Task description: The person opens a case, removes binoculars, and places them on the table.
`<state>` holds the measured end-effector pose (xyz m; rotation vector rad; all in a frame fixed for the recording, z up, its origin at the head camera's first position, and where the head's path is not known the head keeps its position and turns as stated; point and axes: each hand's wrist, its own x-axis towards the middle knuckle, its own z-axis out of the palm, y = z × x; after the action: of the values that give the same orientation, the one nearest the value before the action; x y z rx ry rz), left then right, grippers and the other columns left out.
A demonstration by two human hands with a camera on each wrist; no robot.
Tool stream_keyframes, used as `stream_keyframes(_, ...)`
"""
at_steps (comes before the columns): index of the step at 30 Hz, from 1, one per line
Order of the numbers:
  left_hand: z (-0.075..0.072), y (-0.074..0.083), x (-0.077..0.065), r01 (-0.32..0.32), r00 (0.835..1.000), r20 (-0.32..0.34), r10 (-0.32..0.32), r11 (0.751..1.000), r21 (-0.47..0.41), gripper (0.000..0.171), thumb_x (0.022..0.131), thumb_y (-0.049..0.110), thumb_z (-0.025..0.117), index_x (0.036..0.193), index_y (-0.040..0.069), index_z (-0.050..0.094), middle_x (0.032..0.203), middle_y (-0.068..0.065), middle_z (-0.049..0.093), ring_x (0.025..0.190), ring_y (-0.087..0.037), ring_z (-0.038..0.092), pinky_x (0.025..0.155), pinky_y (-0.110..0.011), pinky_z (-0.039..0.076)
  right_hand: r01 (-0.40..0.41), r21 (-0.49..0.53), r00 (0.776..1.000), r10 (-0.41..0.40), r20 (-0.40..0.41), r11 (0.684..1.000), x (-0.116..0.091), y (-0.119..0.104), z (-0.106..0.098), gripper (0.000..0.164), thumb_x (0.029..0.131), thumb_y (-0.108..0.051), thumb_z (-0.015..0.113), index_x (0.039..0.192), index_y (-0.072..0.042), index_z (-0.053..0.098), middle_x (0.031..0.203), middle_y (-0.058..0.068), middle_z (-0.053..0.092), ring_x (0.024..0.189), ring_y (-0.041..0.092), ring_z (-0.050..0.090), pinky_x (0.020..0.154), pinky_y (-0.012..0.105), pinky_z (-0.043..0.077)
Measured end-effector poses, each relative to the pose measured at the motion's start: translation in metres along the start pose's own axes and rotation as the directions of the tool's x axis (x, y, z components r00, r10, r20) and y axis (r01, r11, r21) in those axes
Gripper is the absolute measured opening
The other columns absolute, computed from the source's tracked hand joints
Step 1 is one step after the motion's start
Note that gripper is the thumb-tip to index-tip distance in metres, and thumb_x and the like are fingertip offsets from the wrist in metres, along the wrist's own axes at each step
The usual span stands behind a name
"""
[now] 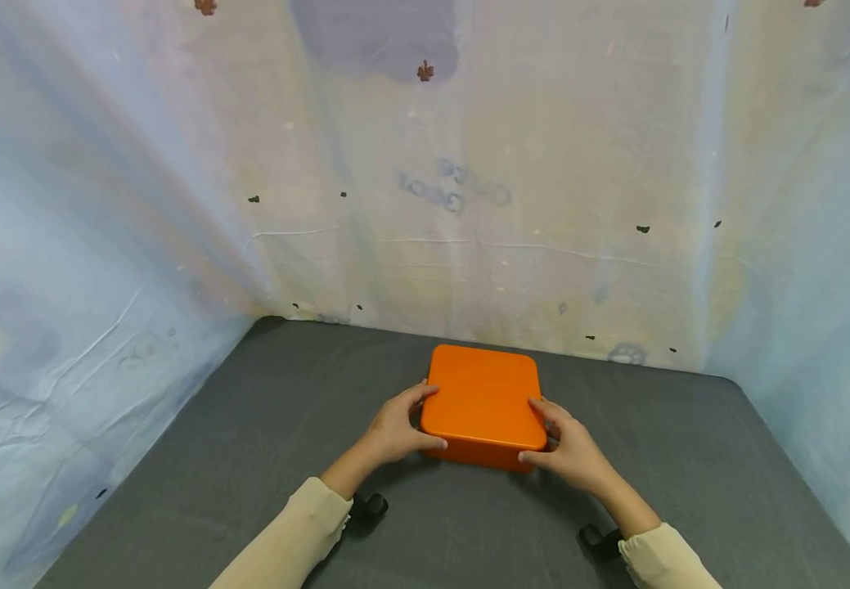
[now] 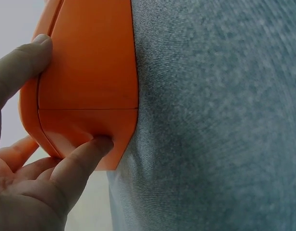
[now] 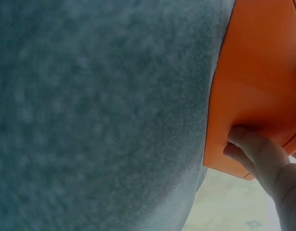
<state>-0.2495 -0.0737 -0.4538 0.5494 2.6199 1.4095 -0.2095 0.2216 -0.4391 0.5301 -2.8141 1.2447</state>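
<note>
Box point(image 1: 483, 409): orange, lower centre of the head frame, lid on; underside appears to sit on the grey surface point(image 1: 307, 409). Left hand point(image 1: 398, 425) grasps its left side, right hand point(image 1: 575, 448) its right, thumbs toward the near face.

Risks (judgement): a seam below the lid point(image 2: 29, 103) suggests a separate part. In the left wrist view one digit lies at that seam, another presses the wall below, so an upward pull could part lid from base. Walls look smooth, so a weak squeeze may let the fingertips slide; uneven force between hands would tilt or twist the box. Contents, if any, hidden; weight cannot be told.

Writing: no brand or label found on the visible faces. Curtain point(image 1: 579, 147), upper centre of the head frame, carries faint lettering point(image 1: 454, 188), seemingly reversed; not legible.
</note>
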Motion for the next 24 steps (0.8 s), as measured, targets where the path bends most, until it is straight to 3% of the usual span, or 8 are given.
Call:
stream_keyframes(5, -0.001, 0.002, 0.000, 0.007, 1.000, 0.002, -0.007, 1.000, -0.005, 0.088, 0.058, 0.043, 0.077, 0.133, 0.027, 0.035, 0.145, 0.007, 0.020, 0.122, -0.020, 0.041, 0.095, -0.038, 0.039, -0.002, 0.012, 1.000, 0.002, 0.006, 1.000, 0.001, -0.001, 0.000, 0.081, 0.070, -0.027, 0.072, 0.137, -0.008, 0.030, 0.141, 0.022, 0.020, 0.113, 0.038, 0.046, 0.081, 0.032, 0.048)
stream_keyframes(9, -0.001, 0.003, -0.001, 0.005, 1.000, 0.004, -0.005, 1.000, -0.011, 0.088, 0.057, 0.043, 0.078, 0.133, 0.027, 0.036, 0.145, 0.006, 0.021, 0.122, -0.021, 0.041, 0.095, -0.039, 0.039, 0.005, 0.024, 1.000, -0.005, 0.005, 1.000, 0.001, 0.007, 0.001, 0.083, 0.068, -0.035, 0.072, 0.137, -0.013, 0.030, 0.142, 0.019, 0.020, 0.112, 0.035, 0.048, 0.080, 0.029, 0.049)
stream_keyframes(16, -0.001, 0.001, 0.000, 0.005, 1.000, 0.003, -0.005, 1.000, -0.015, 0.088, 0.057, 0.044, 0.078, 0.133, 0.027, 0.037, 0.145, 0.007, 0.021, 0.122, -0.021, 0.041, 0.094, -0.038, 0.040, 0.007, 0.059, 1.000, -0.008, 0.007, 0.998, 0.001, 0.008, 0.000, 0.083, 0.068, -0.035, 0.072, 0.137, -0.013, 0.030, 0.142, 0.019, 0.020, 0.113, 0.035, 0.047, 0.081, 0.029, 0.048)
stream_keyframes(24, -0.001, 0.002, 0.000, 0.003, 1.000, 0.004, -0.003, 1.000, -0.023, 0.087, 0.057, 0.044, 0.077, 0.133, 0.028, 0.037, 0.145, 0.008, 0.021, 0.121, -0.020, 0.042, 0.094, -0.037, 0.040, -0.003, 0.049, 1.000, 0.003, 0.002, 0.999, -0.002, -0.011, -0.004, 0.079, 0.070, -0.019, 0.073, 0.136, -0.006, 0.031, 0.141, 0.023, 0.021, 0.113, 0.037, 0.046, 0.081, 0.032, 0.048)
